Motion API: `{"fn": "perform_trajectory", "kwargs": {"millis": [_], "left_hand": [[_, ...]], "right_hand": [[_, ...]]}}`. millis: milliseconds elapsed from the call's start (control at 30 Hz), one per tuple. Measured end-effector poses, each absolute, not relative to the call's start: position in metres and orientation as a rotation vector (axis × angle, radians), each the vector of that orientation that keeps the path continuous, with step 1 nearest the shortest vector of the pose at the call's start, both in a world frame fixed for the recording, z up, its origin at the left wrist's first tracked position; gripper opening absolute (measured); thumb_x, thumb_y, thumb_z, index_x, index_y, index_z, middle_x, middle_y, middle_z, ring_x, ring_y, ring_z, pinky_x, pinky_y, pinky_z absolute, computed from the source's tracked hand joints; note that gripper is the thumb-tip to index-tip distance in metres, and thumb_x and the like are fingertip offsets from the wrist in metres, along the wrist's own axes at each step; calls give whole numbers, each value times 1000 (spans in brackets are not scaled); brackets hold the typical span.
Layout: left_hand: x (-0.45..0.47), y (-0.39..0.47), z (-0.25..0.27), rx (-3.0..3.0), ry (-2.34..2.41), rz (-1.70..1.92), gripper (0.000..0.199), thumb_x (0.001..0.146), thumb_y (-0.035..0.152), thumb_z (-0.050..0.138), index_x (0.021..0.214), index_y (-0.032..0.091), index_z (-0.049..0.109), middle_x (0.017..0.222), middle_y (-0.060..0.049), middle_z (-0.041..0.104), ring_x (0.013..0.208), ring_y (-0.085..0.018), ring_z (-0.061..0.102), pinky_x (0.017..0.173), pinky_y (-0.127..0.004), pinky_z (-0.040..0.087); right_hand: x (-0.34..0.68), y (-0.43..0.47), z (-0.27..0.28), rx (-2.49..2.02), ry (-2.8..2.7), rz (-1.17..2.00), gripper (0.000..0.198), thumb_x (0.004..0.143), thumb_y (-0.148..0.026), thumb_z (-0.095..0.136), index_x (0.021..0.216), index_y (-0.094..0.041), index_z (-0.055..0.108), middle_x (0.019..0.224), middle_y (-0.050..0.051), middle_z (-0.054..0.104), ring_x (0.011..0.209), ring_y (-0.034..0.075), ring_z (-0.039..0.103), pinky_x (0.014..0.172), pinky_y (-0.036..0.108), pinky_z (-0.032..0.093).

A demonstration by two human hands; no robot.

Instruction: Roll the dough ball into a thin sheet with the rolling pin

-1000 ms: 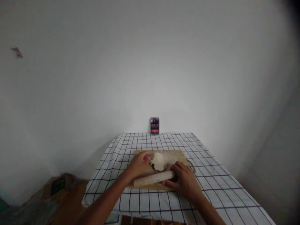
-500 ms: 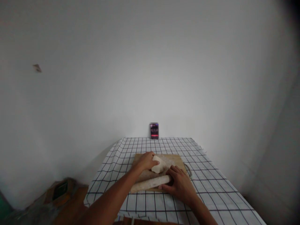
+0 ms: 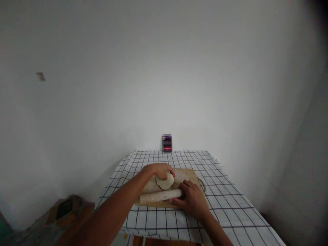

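Observation:
A pale, flattened piece of dough (image 3: 165, 181) lies on a floured wooden cutting board (image 3: 189, 173). Bent over its far side, my left hand (image 3: 161, 170) grips the dough between thumb and fingers. Along the near part of the board rests a flour-dusted rolling pin (image 3: 160, 196), its left end free. My right hand (image 3: 192, 198) is wrapped around the pin's right end, thumb on the near side and fingers on the far side. The left palm is turned away from view.
Black-and-white checked cloth (image 3: 225, 196) covers the table. A phone (image 3: 167, 143) stands upright against the white wall at the far edge. The board has a loop handle (image 3: 202, 184) on its right. A brown box-like object (image 3: 65, 209) sits low at the left.
My left hand has turned over the dough, which now lies flatter, rounder and farther left. The pin has tilted nearer to level, with my right hand still on its end.

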State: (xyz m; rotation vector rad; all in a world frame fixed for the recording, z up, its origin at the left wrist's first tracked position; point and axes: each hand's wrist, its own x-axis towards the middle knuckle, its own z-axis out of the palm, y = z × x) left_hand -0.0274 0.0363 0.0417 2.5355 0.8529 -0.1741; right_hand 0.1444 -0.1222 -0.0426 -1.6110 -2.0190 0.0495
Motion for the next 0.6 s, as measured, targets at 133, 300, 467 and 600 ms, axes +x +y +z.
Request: {"fn": "perform_trajectory", "kwargs": {"millis": [133, 300, 467, 600], "left_hand": [[-31, 32, 39, 2508, 794, -81, 57, 67, 5, 62, 119, 25, 74, 125, -2, 75, 114, -25, 69, 96, -34, 55], [-58, 26, 48, 2432, 834, 209, 34, 99, 28, 48, 124, 21, 69, 130, -7, 73, 118, -21, 67, 99, -31, 51], [-83, 21, 38, 2495, 1054, 326, 46, 107, 51, 36, 104, 22, 72, 105, -6, 77, 99, -23, 70, 85, -31, 52], [-83, 19, 7, 2560, 1234, 425, 39, 107, 37, 36, 102, 19, 71, 111, -11, 75, 109, -26, 68, 97, -39, 51]], "right_hand": [[146, -120, -47, -1642, -1993, 30, 40, 82, -61, 79, 92, -23, 70, 101, 5, 69, 103, 28, 63, 88, 38, 43], [156, -108, -31, -1799, -1949, -7, 39, 91, -61, 68, 87, -22, 67, 96, 5, 70, 90, 24, 67, 76, 34, 43], [150, -89, 8, -1908, -2017, -122, 50, 93, -70, 62, 83, -21, 67, 96, 7, 73, 86, 23, 71, 68, 32, 41], [141, -82, 15, -1999, -2148, -78, 56, 95, -73, 55, 80, -21, 69, 91, 8, 76, 80, 25, 73, 62, 31, 38]]}}
